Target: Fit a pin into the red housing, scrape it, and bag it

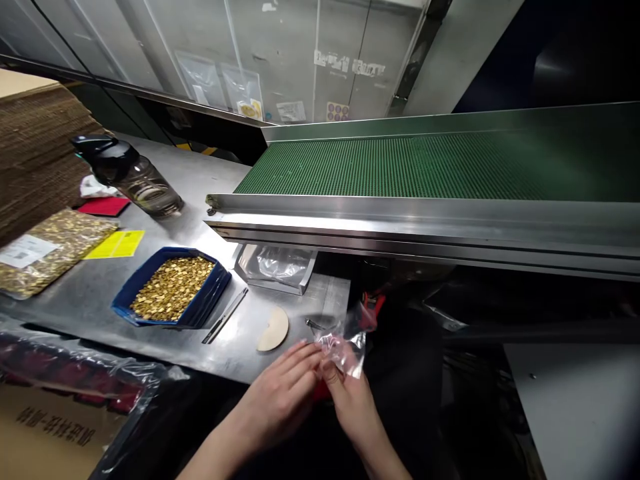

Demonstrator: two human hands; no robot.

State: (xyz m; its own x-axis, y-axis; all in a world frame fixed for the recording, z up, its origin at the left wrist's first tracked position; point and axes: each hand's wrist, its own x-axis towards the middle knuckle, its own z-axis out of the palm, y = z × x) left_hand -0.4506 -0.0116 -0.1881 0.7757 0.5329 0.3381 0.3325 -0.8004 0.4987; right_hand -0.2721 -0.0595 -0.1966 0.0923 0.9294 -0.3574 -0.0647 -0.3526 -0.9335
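Both of my hands meet at the near edge of the metal table (pixel 90 300), at a small clear plastic bag (pixel 350 343). My right hand (pixel 353 400) pinches the bag's lower edge. My left hand (pixel 283 393) lies beside it with fingers stretched toward the bag, fingertips touching its left edge. A blue tray (pixel 207 293) filled with small gold pieces (pixel 173 287) sits on the table to the left of my hands.
A green conveyor belt (pixel 400 163) with a steel rim runs across the back right. A dark water bottle (pixel 133 175), yellow cards (pixel 116 244), a sealed bag of gold pieces (pixel 47 257), stacked cardboard (pixel 35 150), a wooden half-disc (pixel 274 329) and a metal strip (pixel 225 315) are around.
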